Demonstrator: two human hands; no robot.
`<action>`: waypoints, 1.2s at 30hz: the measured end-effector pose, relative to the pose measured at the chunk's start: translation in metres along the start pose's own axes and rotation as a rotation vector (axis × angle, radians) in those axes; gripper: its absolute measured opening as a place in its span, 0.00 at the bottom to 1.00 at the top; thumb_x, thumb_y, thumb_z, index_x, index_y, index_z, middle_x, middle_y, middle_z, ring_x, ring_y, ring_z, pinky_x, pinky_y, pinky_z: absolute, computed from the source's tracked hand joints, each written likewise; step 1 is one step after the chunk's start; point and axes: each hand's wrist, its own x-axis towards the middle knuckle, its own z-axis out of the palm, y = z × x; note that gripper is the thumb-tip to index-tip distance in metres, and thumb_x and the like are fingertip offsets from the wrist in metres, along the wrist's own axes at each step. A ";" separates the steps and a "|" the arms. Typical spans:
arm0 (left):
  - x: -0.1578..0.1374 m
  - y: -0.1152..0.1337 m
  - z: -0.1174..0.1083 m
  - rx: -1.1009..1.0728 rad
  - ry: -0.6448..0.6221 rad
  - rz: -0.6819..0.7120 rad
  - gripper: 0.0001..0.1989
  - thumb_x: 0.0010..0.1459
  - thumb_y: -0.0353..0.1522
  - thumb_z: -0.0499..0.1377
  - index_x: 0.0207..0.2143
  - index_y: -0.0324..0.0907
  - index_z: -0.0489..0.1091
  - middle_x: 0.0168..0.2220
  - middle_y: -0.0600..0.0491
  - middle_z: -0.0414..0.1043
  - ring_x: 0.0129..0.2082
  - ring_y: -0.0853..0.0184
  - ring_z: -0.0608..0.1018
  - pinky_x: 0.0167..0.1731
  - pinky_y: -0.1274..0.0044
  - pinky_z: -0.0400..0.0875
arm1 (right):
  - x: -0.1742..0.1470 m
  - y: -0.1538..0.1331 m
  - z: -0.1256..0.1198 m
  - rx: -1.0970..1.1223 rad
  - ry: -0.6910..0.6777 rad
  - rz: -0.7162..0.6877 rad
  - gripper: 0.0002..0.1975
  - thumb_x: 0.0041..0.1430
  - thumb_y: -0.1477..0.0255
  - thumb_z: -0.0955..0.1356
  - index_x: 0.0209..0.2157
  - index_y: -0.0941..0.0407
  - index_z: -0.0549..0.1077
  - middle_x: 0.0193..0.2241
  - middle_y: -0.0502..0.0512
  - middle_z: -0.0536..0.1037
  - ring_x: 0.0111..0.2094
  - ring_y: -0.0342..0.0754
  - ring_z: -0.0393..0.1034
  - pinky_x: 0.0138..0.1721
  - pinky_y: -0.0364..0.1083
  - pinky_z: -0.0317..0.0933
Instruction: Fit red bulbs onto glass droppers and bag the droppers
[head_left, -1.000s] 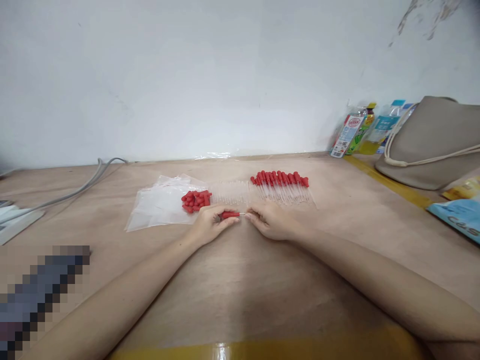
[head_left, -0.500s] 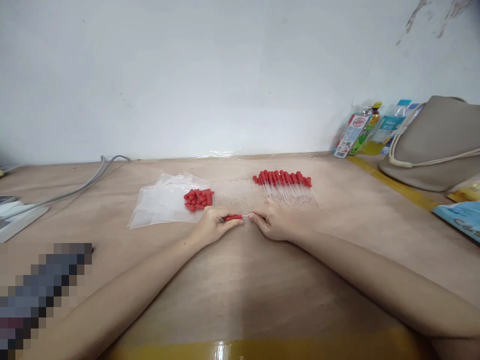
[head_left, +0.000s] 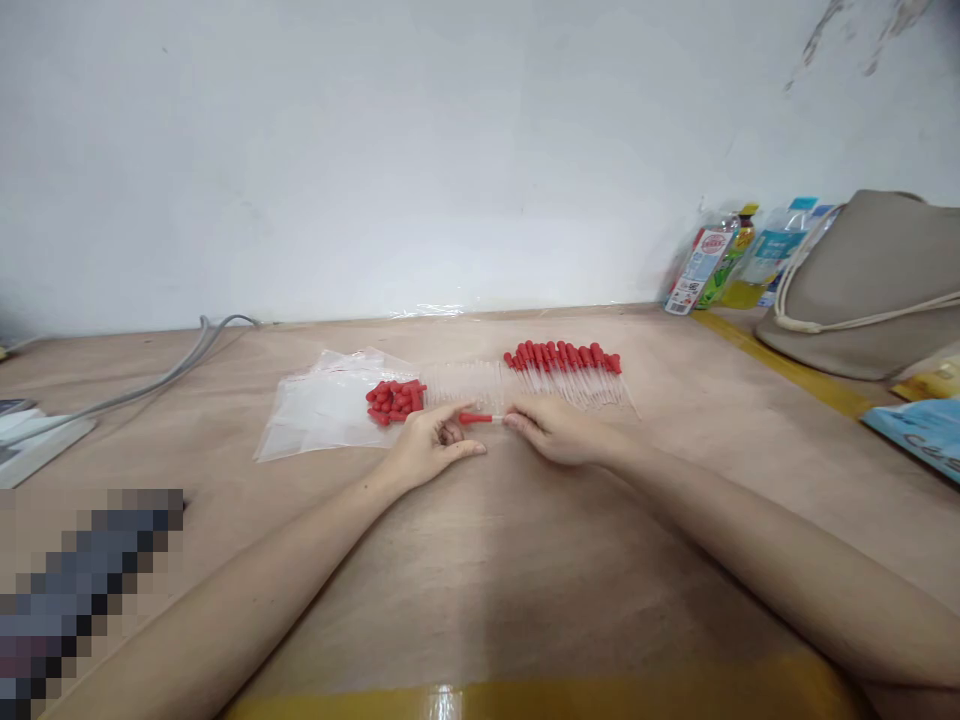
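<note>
Across the tabletop (head_left: 420,590) runs a dropper (head_left: 484,419), bulb (head_left: 469,418) leftward, right fingers (head_left: 523,425) pinching its tube (head_left: 497,419), left fingers (head_left: 463,451) spread.

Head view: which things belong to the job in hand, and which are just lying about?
In the job, judging by the hands:
clear tube with red bulb, in the right hand
loose red bulbs
row of thin clear tubes
row of red-bulbed clear tubes
probably the flat translucent plastic sheets

Seemingly lying about:
grey cable
labelled plastic bottles
taupe drawstring bag
blue packet
</note>
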 end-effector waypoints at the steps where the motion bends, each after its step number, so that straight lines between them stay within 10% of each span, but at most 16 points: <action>1: 0.000 -0.001 0.000 -0.021 0.015 -0.027 0.29 0.45 0.39 0.64 0.49 0.40 0.65 0.32 0.52 0.73 0.22 0.74 0.72 0.24 0.79 0.70 | 0.002 0.003 -0.004 0.028 0.036 0.058 0.09 0.60 0.71 0.59 0.31 0.58 0.68 0.29 0.55 0.74 0.29 0.44 0.64 0.29 0.42 0.53; 10: 0.002 0.002 -0.002 0.044 -0.038 -0.059 0.16 0.47 0.36 0.63 0.38 0.38 0.71 0.28 0.54 0.69 0.22 0.75 0.69 0.24 0.81 0.69 | 0.052 0.022 -0.010 -0.226 0.206 0.640 0.12 0.55 0.68 0.61 0.25 0.58 0.73 0.28 0.60 0.76 0.33 0.52 0.70 0.34 0.47 0.56; 36: 0.001 0.003 0.001 0.049 -0.065 -0.032 0.11 0.49 0.34 0.61 0.35 0.38 0.71 0.28 0.53 0.69 0.23 0.74 0.70 0.23 0.81 0.66 | 0.074 0.012 0.017 -0.431 0.109 0.626 0.15 0.52 0.64 0.61 0.31 0.59 0.74 0.30 0.62 0.76 0.34 0.53 0.69 0.41 0.52 0.46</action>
